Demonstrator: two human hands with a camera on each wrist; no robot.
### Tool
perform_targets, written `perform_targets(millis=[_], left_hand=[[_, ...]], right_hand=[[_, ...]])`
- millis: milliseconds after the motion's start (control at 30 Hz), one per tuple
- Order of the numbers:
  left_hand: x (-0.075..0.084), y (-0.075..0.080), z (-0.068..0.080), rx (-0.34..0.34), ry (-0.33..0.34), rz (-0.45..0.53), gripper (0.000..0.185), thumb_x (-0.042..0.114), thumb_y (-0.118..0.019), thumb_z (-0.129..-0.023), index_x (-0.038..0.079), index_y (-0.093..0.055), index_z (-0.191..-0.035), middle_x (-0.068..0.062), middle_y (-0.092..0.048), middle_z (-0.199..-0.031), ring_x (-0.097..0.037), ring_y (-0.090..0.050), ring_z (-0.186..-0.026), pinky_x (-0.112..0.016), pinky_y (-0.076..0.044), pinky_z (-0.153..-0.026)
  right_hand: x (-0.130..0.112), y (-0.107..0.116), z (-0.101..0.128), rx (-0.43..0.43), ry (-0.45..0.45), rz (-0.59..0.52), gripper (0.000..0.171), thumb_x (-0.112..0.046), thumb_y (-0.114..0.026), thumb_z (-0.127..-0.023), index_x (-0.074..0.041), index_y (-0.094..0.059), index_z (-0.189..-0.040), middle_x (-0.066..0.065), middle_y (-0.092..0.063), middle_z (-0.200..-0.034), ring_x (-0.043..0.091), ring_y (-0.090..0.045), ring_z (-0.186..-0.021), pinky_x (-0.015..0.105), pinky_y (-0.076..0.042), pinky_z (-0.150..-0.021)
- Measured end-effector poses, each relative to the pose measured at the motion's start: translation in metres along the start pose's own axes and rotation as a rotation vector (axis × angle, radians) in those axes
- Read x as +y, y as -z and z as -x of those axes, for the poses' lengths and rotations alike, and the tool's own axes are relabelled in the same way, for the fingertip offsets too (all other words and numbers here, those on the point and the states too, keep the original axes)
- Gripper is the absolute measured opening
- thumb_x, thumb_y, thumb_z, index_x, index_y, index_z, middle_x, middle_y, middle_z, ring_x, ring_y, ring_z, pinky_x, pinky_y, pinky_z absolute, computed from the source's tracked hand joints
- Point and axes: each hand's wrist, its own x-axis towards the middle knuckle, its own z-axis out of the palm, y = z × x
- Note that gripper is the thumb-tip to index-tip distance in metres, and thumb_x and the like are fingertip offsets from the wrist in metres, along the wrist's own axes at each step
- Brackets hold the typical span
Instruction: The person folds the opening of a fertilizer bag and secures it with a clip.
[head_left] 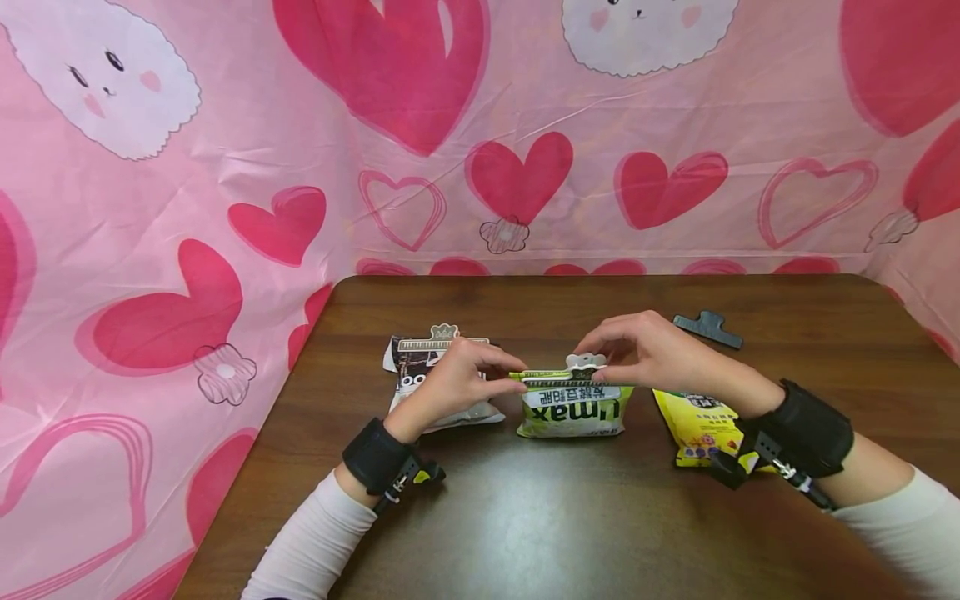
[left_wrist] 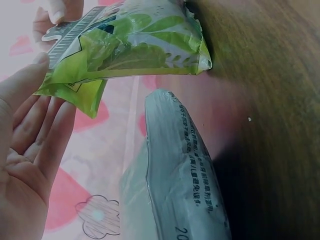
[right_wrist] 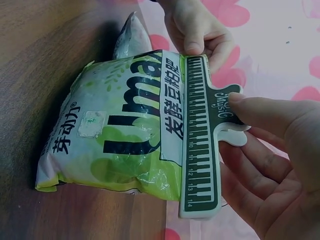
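Note:
A green and white "Umax" bag [head_left: 573,417] stands at the middle of the table, its folded top edge inside a piano-key clip [right_wrist: 200,150]. At one end of that top edge, my left hand [head_left: 453,379] pinches the bag and the clip's end between thumb and fingers. My right hand [head_left: 654,354] holds the clip's scalloped handle, with the thumb on the dark front flap [right_wrist: 226,102] and the fingers behind. In the left wrist view, the green bag's folded corner [left_wrist: 90,97] sticks out past the clip.
Left of the green bag lies a black and white bag [head_left: 480,413], with a light piano-key clip [head_left: 444,343] on its top. To the right is a yellow bag [head_left: 697,429], partly behind my right wrist. A dark clip [head_left: 710,329] lies farther back on the wooden table [head_left: 487,533].

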Motion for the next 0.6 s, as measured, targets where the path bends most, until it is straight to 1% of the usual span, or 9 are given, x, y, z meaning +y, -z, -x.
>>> perform_targets(millis=[200,367,467,600], left_hand=[[0.0,-0.001,0.0,-0.005,0.001,-0.029,0.021,0.02,-0.079,-0.084,0.013,-0.078,-0.104,0.001,-0.076,-0.092,-0.002,-0.062,-0.072,-0.02,-0.052,-0.064],[0.001,-0.001,0.0,0.004,-0.016,-0.06,0.019,0.019,-0.079,-0.085,0.013,-0.078,-0.102,0.001,-0.077,-0.092,-0.001,-0.062,-0.073,-0.024,-0.054,-0.064],[0.001,-0.002,-0.001,0.004,-0.035,-0.089,0.016,0.018,-0.078,-0.085,0.012,-0.078,-0.1,0.001,-0.076,-0.091,0.0,-0.062,-0.072,-0.028,-0.056,-0.064],[0.003,-0.002,-0.002,0.006,-0.055,-0.122,0.014,0.017,-0.078,-0.085,0.012,-0.078,-0.099,0.001,-0.076,-0.089,-0.001,-0.062,-0.071,-0.031,-0.057,-0.065]], right_hand=[[0.001,0.0,0.004,-0.021,-0.045,-0.006,0.042,-0.014,-0.082,-0.08,-0.023,-0.07,-0.119,-0.005,-0.072,-0.115,0.007,-0.065,-0.089,0.024,-0.058,-0.078],[0.005,-0.001,0.008,-0.022,-0.066,-0.009,0.046,-0.013,-0.082,-0.08,-0.022,-0.068,-0.124,-0.003,-0.072,-0.118,0.01,-0.066,-0.094,0.027,-0.058,-0.08],[0.01,-0.002,0.013,-0.009,-0.1,0.017,0.045,-0.015,-0.082,-0.08,-0.018,-0.068,-0.123,-0.002,-0.073,-0.114,0.012,-0.068,-0.094,0.028,-0.058,-0.078],[0.017,-0.004,0.022,0.022,-0.128,0.058,0.034,-0.018,-0.08,-0.083,-0.014,-0.071,-0.116,-0.002,-0.075,-0.106,0.012,-0.069,-0.093,0.026,-0.056,-0.074]])
